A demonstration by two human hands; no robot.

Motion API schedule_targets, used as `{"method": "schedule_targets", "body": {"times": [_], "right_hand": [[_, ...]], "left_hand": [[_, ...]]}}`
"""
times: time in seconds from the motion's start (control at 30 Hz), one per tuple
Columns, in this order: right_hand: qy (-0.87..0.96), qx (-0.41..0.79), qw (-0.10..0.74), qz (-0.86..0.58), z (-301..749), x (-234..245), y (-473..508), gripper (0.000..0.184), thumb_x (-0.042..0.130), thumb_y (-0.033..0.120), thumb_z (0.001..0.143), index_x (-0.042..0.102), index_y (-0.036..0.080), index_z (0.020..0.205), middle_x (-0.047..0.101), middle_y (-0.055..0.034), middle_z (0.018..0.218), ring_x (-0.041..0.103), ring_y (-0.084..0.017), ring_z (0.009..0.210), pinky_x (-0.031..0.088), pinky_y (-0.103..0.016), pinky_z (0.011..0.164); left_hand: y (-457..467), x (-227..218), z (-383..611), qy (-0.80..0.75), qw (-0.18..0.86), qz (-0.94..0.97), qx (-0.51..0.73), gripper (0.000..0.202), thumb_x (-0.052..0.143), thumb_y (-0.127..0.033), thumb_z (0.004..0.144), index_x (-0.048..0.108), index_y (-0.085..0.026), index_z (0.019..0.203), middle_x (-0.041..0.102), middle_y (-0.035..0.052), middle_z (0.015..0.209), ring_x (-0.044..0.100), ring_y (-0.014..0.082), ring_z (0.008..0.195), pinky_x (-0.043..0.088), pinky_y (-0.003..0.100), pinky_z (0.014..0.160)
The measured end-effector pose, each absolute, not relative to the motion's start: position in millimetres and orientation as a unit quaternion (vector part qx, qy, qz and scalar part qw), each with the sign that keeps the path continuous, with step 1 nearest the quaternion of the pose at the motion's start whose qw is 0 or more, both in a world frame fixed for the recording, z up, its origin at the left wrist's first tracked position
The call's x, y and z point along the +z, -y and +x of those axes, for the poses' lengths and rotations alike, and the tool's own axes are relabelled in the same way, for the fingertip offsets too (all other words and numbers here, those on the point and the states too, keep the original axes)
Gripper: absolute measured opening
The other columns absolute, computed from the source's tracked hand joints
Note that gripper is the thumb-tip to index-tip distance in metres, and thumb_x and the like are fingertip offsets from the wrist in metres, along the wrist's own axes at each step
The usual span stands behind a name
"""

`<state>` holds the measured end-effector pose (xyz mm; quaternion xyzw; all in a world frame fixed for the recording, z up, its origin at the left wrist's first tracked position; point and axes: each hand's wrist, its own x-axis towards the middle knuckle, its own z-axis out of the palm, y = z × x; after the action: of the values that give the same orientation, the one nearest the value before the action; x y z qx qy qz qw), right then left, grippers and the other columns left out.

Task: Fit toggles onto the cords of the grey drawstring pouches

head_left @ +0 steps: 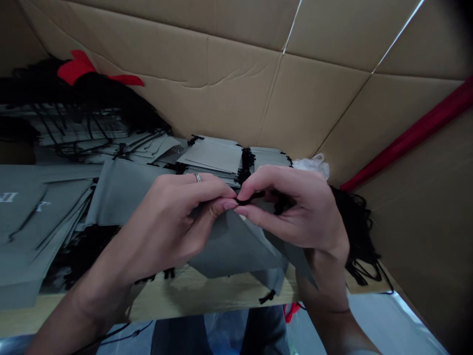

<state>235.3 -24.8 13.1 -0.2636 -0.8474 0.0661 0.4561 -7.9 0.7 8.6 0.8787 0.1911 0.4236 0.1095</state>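
Observation:
My left hand (pixel 181 217), with a ring on one finger, pinches the end of a short black cord (pixel 251 198) at the centre of the view. Closed on the same cord from the other side is my right hand (pixel 299 207), its thumb and forefinger almost touching the left fingertips. A grey fabric pouch (pixel 236 246) hangs below both hands, over the wooden table edge, with a black knotted cord end at its lower corner. The fingers partly hide where cord and pouch meet.
Stacks of grey pouches (pixel 214 154) with black cords line the cardboard wall (pixel 236 103). More printed grey pouches (pixel 22 212) lie at left. A bundle of black cords (pixel 354 227) sits at right, near a clear plastic bag (pixel 316 165). The wooden table (pixel 177 301) ends close in front.

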Motion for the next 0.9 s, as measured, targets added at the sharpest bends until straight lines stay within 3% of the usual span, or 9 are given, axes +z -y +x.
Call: {"method": "schedule_targets", "body": {"times": [0.17,0.27,0.43,0.6,0.77,0.9], "right_hand": [[0.818,0.136,0.494,-0.263,231,10,26,0.016,0.085,0.011,0.093,0.078,0.024,0.1,0.081,0.0034,0.09,0.071,-0.012,0.073,0.056,-0.027,0.062],[0.795,0.203,0.515,-0.248,229,5,26,0.015,0.088,0.015,0.09,0.081,0.025,0.098,0.08,0.0007,0.085,0.074,-0.017,0.073,0.057,-0.03,0.058],[0.779,0.29,0.517,-0.203,227,1,29,0.031,0.095,0.012,0.084,0.083,0.03,0.105,0.079,0.0014,0.085,0.072,-0.021,0.071,0.061,-0.035,0.057],[0.767,0.258,0.53,-0.254,224,8,32,0.021,0.094,0.015,0.09,0.082,0.03,0.101,0.082,0.0014,0.089,0.072,-0.018,0.068,0.061,-0.032,0.053],[0.784,0.195,0.52,-0.276,232,13,31,0.021,0.095,0.017,0.095,0.085,0.026,0.111,0.086,0.0024,0.1,0.076,-0.014,0.078,0.061,-0.026,0.065],[0.778,0.15,0.518,-0.322,239,16,34,0.014,0.093,0.019,0.098,0.086,0.025,0.108,0.085,0.0022,0.094,0.071,-0.013,0.072,0.057,-0.028,0.063]], "left_hand": [[-3,9,-12,-0.153,0.137,0.879,0.431,0.02,0.065,-0.012,0.109,0.07,-0.023,0.094,0.072,-0.0037,0.08,0.062,0.009,0.066,0.047,0.024,0.062],[-7,9,-17,-0.105,0.202,0.871,0.435,0.018,0.069,-0.012,0.108,0.071,-0.023,0.094,0.073,-0.0033,0.08,0.064,0.0099,0.066,0.047,0.024,0.059],[-5,13,-23,-0.067,0.318,0.864,0.386,0.016,0.075,-0.016,0.107,0.074,-0.025,0.094,0.069,-0.0047,0.074,0.057,0.0102,0.057,0.041,0.025,0.053],[3,16,-18,-0.162,0.237,0.858,0.426,0.02,0.071,-0.021,0.11,0.074,-0.022,0.09,0.065,-0.0042,0.069,0.052,0.0091,0.055,0.037,0.026,0.053],[1,18,-14,-0.196,0.169,0.872,0.415,0.018,0.068,-0.023,0.111,0.076,-0.022,0.094,0.072,-0.0033,0.075,0.06,0.0098,0.062,0.043,0.024,0.058],[0,20,-15,-0.212,0.162,0.876,0.402,0.021,0.065,-0.023,0.112,0.074,-0.021,0.093,0.061,-0.0061,0.068,0.049,0.0071,0.057,0.039,0.022,0.055]]}}
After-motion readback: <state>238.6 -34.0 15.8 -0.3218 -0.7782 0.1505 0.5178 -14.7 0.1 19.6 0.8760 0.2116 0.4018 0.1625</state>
